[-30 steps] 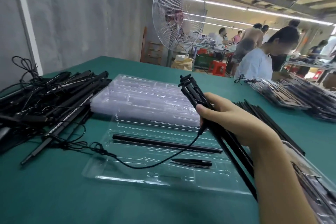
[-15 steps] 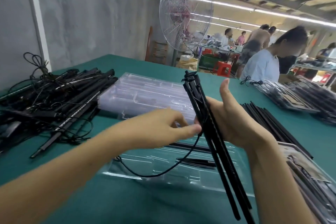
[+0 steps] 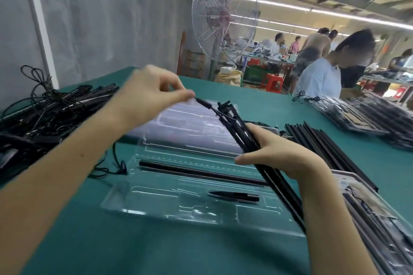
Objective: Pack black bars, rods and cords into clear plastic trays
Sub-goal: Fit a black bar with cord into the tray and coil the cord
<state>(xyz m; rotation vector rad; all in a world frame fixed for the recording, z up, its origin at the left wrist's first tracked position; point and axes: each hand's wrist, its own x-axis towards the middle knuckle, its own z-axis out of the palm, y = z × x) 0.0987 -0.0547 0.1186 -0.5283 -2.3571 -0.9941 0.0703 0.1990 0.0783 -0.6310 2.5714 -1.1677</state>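
Observation:
My right hand (image 3: 277, 156) grips a bundle of black bars (image 3: 241, 131), held slanting above the clear plastic tray (image 3: 156, 210) on the green table. My left hand (image 3: 152, 94) is raised to the left of the bundle's top end and pinches the plug end of a black cord (image 3: 204, 103) that runs to the bars. In the tray lie one long black rod (image 3: 196, 172) and a short black pen-like piece (image 3: 234, 195). Behind the tray sits a stack of clear trays (image 3: 185, 125).
A tangled heap of black bars and cords (image 3: 47, 116) lies at the left. Loose black rods (image 3: 326, 143) lie right of the tray, with filled trays (image 3: 375, 214) at the near right and more (image 3: 366, 114) at the far right. A standing fan (image 3: 223, 18) and several people are beyond the table.
My left hand came into view, took the cord near the bundle and lifted its end up and to the left. The cord no longer hangs down onto the tray.

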